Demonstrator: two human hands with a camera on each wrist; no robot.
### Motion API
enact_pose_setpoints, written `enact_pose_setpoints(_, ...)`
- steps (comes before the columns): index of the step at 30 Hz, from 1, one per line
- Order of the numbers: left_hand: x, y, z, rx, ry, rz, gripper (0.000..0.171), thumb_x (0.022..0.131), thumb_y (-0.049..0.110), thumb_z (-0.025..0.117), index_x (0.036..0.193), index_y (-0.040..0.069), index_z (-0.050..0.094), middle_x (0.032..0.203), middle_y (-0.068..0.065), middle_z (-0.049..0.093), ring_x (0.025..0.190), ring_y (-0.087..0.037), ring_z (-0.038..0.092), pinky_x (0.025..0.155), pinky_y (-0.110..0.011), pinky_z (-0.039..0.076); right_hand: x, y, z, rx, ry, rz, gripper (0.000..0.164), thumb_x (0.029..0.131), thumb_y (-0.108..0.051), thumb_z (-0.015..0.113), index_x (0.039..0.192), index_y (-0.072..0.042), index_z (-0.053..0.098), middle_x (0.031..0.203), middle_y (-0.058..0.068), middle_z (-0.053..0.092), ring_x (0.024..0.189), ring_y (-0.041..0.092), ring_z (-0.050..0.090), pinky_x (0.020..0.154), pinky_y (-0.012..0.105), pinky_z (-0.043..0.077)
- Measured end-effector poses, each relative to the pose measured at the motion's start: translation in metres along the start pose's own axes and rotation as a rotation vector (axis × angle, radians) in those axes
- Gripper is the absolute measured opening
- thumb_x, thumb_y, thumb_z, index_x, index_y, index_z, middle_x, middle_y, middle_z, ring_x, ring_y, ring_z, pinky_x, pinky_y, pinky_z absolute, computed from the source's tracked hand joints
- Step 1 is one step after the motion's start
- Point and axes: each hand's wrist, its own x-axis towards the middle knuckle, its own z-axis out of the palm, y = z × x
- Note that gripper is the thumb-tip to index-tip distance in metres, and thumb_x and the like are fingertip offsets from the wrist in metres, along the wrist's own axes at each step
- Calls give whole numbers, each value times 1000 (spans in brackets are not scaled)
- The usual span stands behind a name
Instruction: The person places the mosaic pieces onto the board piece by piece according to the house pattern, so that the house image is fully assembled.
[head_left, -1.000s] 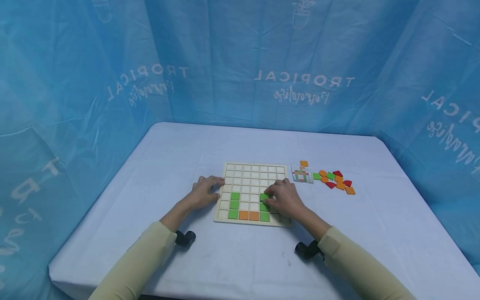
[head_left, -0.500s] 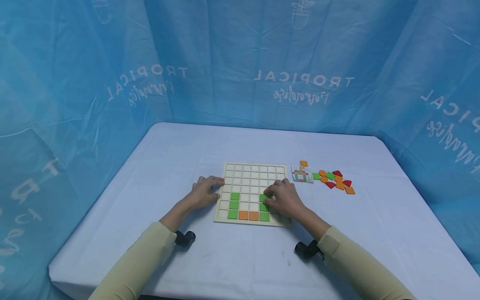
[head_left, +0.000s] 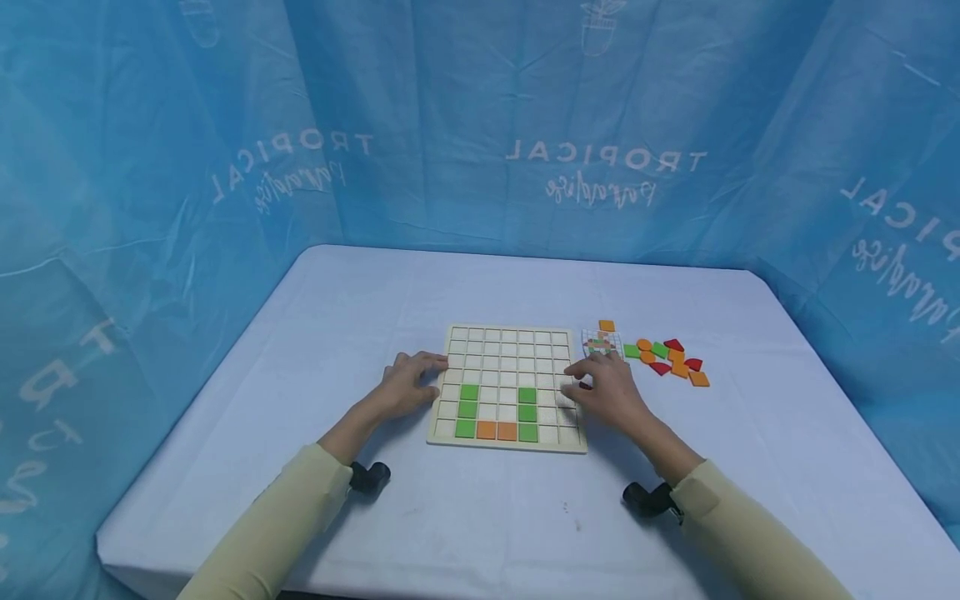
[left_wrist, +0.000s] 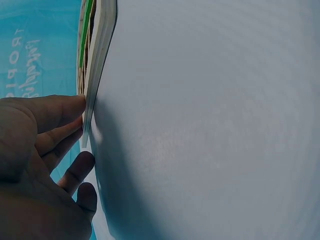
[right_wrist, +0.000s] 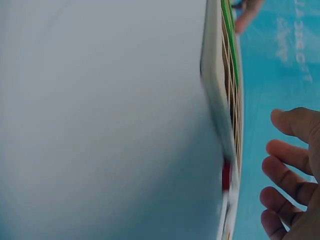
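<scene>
A pale wooden grid board [head_left: 507, 351] lies on the white table. Green square tiles [head_left: 527, 396] form two columns of three on it, with two orange square tiles [head_left: 497, 431] between their near ends. The fingertips and thumb of my left hand [head_left: 408, 385] touch the board's left edge, also seen in the left wrist view. My right hand [head_left: 609, 390] hovers over the right edge, fingers apart and loosely bent, nothing between them. In the right wrist view a small red piece [right_wrist: 226, 175] shows by the board's side.
Right of the board lies a pattern card [head_left: 600, 340], partly behind my right hand. An orange square [head_left: 607, 326] sits at its far edge. Several loose pieces [head_left: 677, 357] in green, orange and red spread to its right. Blue curtains [head_left: 480, 125] enclose the table.
My right hand has left the farthest green tile of the right column and moved right to the board's edge. That tile stays in its cell. My left hand has not moved.
</scene>
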Motion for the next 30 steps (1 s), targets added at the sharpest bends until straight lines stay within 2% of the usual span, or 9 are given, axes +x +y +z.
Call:
enact_pose_setpoints(6,0,1,0,0,-6,-3,46,86,9,66,131,6,58,142,-4,48,106,-24,40,88,-44,27,-15,44,-27,-14,9,133,35,81,-21,77,110,-3,70,105,16,63,107,35,46,86,52,39)
enact_pose_setpoints(10,0,-1,1,-4,-11,-9,46,86,9,66,132,6,58,142,-4,48,106,-24,39,89,-44,27,-28,70,-43,-26,10,186,35,83,-19,75,111,1,68,108,21,61,106,38,44,84,54,37)
enact_pose_setpoints(15,1,-2,1,3,-10,-3,46,87,10,66,132,6,58,142,-4,48,108,-24,39,89,-44,27,-48,85,-56,-19,-23,224,37,82,-20,76,111,2,68,106,21,61,103,38,44,78,51,41)
enact_pose_setpoints(20,1,0,1,8,-9,-13,46,87,10,66,132,7,57,143,-4,47,108,-24,39,90,-44,27,-73,86,-64,23,-83,179,37,80,-22,78,110,-1,70,103,16,63,100,34,45,72,44,45)
enact_pose_setpoints(25,2,-2,2,11,-15,-25,46,87,10,65,132,8,57,143,-4,47,109,-24,39,91,-45,27,-94,86,-65,52,-169,114,36,77,-26,81,106,-7,72,101,7,63,99,28,46,72,38,46)
enact_pose_setpoints(30,3,-2,3,15,-13,-25,46,87,10,66,132,8,58,143,-4,47,110,-24,39,92,-45,27,-105,84,-64,67,-238,59,33,74,-27,83,103,-14,73,101,-1,63,99,23,47,74,39,45)
